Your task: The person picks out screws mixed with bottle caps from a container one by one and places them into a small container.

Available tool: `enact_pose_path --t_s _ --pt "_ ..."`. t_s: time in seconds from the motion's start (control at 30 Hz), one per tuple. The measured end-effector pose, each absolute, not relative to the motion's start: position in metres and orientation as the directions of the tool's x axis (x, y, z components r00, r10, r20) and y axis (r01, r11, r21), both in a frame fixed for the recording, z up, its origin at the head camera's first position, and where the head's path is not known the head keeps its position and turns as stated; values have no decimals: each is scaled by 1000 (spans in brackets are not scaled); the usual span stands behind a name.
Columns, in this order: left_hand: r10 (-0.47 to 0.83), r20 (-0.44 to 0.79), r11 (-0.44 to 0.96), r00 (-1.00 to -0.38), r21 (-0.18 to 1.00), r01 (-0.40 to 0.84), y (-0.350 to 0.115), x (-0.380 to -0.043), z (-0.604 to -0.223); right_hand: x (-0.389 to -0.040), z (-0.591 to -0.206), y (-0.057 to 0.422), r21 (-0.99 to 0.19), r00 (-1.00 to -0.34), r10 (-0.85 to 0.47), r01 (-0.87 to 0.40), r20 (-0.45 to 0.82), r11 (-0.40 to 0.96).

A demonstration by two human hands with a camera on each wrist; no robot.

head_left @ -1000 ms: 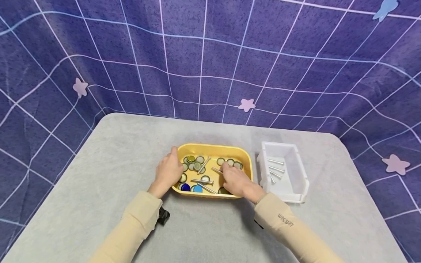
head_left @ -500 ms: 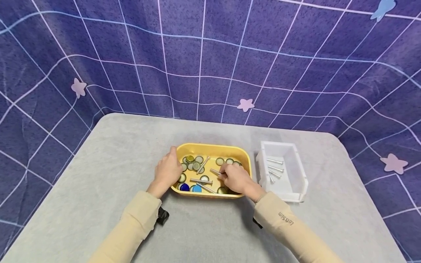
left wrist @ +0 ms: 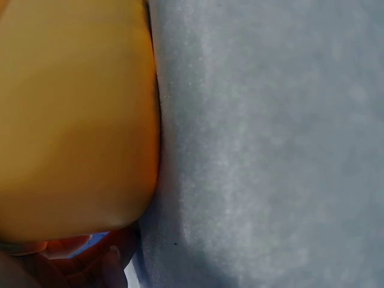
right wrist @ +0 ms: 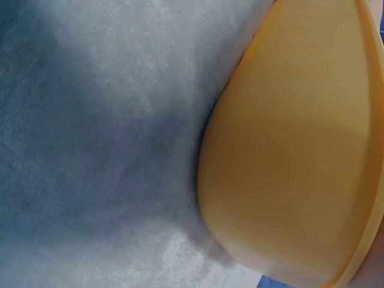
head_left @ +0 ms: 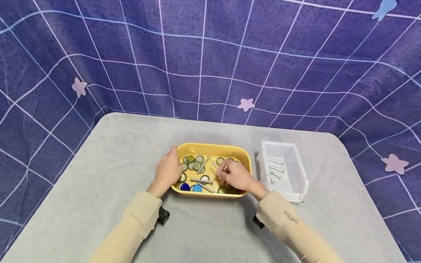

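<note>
A yellow tub (head_left: 213, 147) on the table holds bottle caps (head_left: 197, 166) and several long silvery screws (head_left: 202, 181). My left hand (head_left: 168, 171) grips the tub's left end, its fingers bent round the wall; in the left wrist view the tub's side (left wrist: 78, 120) covers most of that hand. Over the right part of the tub, my right hand (head_left: 237, 176) pinches one screw (head_left: 215, 165) between thumb and fingers. That screw points up and to the left, its other end hidden by the fingers. In the right wrist view the tub's outer wall (right wrist: 288, 150) hides the fingers.
A white open-fronted bin (head_left: 297, 171) stands to the right of the tub, with several similar screws (head_left: 275, 169) on its left side. Grey tabletop (head_left: 131, 146) surrounds both. A purple-blue patterned curtain (head_left: 184, 65) hangs behind the table.
My right hand has taken hold of the screw and drawn slightly up and back, and the screw now tilts more steeply. The left hand stays on the tub's end.
</note>
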State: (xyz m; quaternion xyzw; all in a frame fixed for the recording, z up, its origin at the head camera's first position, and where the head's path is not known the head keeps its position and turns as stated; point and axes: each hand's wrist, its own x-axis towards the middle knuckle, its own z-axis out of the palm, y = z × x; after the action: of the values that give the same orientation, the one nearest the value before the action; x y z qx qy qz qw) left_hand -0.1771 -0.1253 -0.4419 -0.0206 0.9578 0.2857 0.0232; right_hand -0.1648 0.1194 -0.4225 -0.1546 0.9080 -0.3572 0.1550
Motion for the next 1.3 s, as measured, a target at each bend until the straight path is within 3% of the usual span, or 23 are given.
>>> enact_pose_path --t_s 0.7,1.3 --pt "-23 -54 843 -998 536 -48 -125 -176 -441 -170 -405 137 -840 -883 -454 -156 -116 519" --pt "-26 -52 843 -998 535 -50 -125 -176 -441 -182 -369 181 -759 -898 -432 -225 -81 611"
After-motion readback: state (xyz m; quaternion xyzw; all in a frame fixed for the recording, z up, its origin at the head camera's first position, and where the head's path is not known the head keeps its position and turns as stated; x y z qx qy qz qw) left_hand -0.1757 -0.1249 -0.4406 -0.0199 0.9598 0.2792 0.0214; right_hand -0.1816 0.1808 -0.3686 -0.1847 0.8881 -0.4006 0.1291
